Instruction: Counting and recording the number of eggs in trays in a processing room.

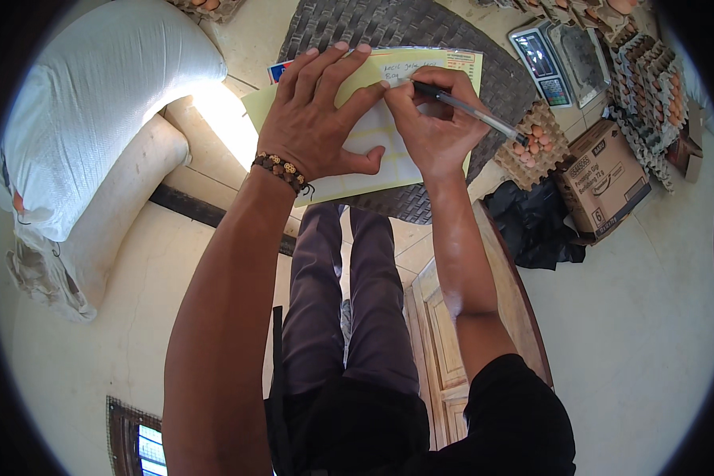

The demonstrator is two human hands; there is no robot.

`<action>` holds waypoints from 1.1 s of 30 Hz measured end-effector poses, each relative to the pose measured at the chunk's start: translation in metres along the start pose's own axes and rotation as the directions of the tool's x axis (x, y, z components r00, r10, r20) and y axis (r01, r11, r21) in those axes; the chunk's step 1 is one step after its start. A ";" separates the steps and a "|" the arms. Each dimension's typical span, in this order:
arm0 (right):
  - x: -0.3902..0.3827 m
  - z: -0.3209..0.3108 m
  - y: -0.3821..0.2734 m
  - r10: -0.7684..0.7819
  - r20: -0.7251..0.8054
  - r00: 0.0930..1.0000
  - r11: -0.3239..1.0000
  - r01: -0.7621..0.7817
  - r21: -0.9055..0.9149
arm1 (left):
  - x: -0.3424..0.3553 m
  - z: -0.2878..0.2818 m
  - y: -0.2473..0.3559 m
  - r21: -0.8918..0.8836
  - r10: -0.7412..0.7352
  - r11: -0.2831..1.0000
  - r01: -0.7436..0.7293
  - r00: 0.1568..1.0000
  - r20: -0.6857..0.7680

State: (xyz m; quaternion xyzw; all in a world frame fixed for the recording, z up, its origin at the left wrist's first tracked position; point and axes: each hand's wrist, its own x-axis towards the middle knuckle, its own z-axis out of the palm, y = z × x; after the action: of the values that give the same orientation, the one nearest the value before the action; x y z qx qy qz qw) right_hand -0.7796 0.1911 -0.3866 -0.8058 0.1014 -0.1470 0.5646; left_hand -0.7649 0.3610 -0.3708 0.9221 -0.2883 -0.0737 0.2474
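From where I watch, the left hand (313, 111) comes first: it lies palm down with fingers spread and thumb out to the side, a dark beaded bracelet (278, 170) at its wrist. The right hand (436, 131) pinches a slim pen with a clear barrel and black ends (492, 121) between thumb and fingers, close to its front end; the fingers hide the tip. I judge the pen light, stiff and smooth, best held at that low black section, as a hold further up the barrel would steer poorly.

Beneath both hands lies a flat sheet with a white middle and yellow border (377, 135), handwriting near its top. I expect it to be light, bendy and easy to crease or slide, so I'd press it flat with a broad palm and lift it by a free edge or corner.

Under that is a dark woven surface (504, 79), whose ridges could show through a thin sheet. Beyond its right side sit a pulp tray of brown eggs (559, 147) and, farther off, a digital scale with a metal platform (581, 67).
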 end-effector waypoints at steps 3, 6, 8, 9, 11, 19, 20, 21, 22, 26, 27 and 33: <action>-0.001 0.002 0.002 0.011 -0.022 1.000 0.999 -0.011 0.030 | 0.001 0.000 0.000 0.001 0.002 1.000 -0.002 1.000 -0.007; -0.002 0.003 0.001 0.021 -0.059 0.998 0.999 -0.018 0.050 | -0.001 -0.001 -0.001 0.003 -0.001 1.000 0.001 1.000 0.000; -0.002 0.002 0.002 0.019 -0.060 0.998 0.999 -0.017 0.038 | 0.000 -0.001 -0.001 0.004 -0.004 1.000 0.004 1.000 0.009; -0.001 0.002 0.002 0.009 -0.048 0.999 0.999 -0.007 0.036 | 0.000 -0.001 -0.001 0.005 -0.005 1.000 0.005 1.000 0.011; -0.001 0.001 0.003 0.000 -0.037 0.999 0.999 0.002 0.032 | 0.000 0.000 0.000 0.004 -0.006 1.000 0.006 1.000 0.014; -0.001 0.004 0.001 0.016 -0.104 0.994 0.997 -0.008 0.080 | 0.000 0.001 0.001 -0.004 -0.008 1.000 0.008 1.000 0.007; -0.001 0.003 0.001 0.017 -0.103 0.995 0.997 -0.008 0.080 | 0.000 0.001 0.000 -0.004 -0.009 1.000 0.009 1.000 0.007; -0.001 0.003 -0.001 0.018 -0.077 0.997 0.998 -0.014 0.056 | -0.001 0.001 0.000 0.003 -0.007 1.000 0.007 1.000 0.007; 0.000 0.002 -0.002 0.019 -0.052 0.998 0.999 -0.017 0.033 | 0.000 0.000 0.000 0.011 -0.004 1.000 0.004 1.000 0.006; 0.000 0.001 -0.002 -0.006 -0.027 1.000 0.999 0.006 -0.034 | 0.000 0.001 -0.001 0.007 -0.012 1.000 0.012 1.000 0.014; 0.000 0.001 -0.004 0.032 -0.051 0.998 0.999 -0.031 0.019 | -0.001 0.001 -0.001 0.004 -0.008 1.000 0.008 1.000 0.008; 0.005 -0.002 -0.019 0.141 -0.147 0.979 0.972 -0.108 0.211 | 0.000 -0.001 0.000 0.011 -0.013 1.000 0.013 1.000 0.027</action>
State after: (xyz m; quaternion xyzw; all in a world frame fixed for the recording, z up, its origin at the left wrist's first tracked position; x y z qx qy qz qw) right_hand -0.7758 0.1941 -0.3672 -0.7219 0.1816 -0.1853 0.6415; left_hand -0.7645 0.3617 -0.3702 0.9241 -0.2862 -0.0861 0.2383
